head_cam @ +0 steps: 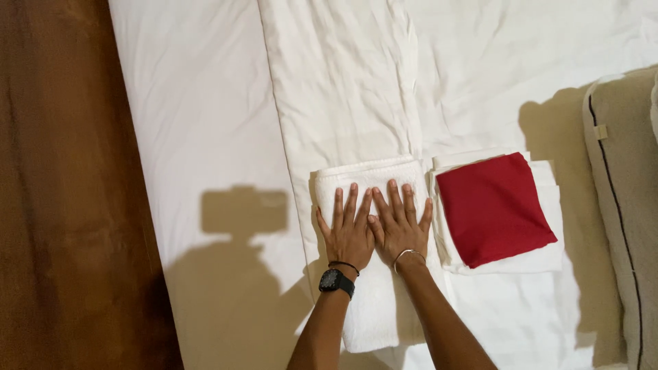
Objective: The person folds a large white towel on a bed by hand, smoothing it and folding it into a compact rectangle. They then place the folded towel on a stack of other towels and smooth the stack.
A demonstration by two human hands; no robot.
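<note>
- I am pressing my left hand flat on a long folded white terry towel, with the fingers spread wide and holding nothing.
- I am laying my right hand flat beside it on the same towel, fingers also wide and gripping nothing; the two thumbs are touching at the middle.
- I am wearing a black round-faced wristwatch and a thin dark band on my left wrist, and a thin silver bangle on my right wrist.
- The towel is lying lengthwise, running from 12 o'clock under my fingertips down to 6 o'clock between my forearms, on top of a wide white folded sheet strip that is stretching away toward 12 o'clock.
- Just beside my right hand, at 3 o'clock, a square folded red cloth is resting on a stack of folded white linens.
- All of it is lying on a white-sheeted bed.
- A grey-beige cushion with dark piping is sitting farther out at 3 o'clock, at the bed's edge.
- A brown wooden floor is showing at 9 o'clock, well apart from my hands.
- My own shadow is falling across the sheet at 8 o'clock.
</note>
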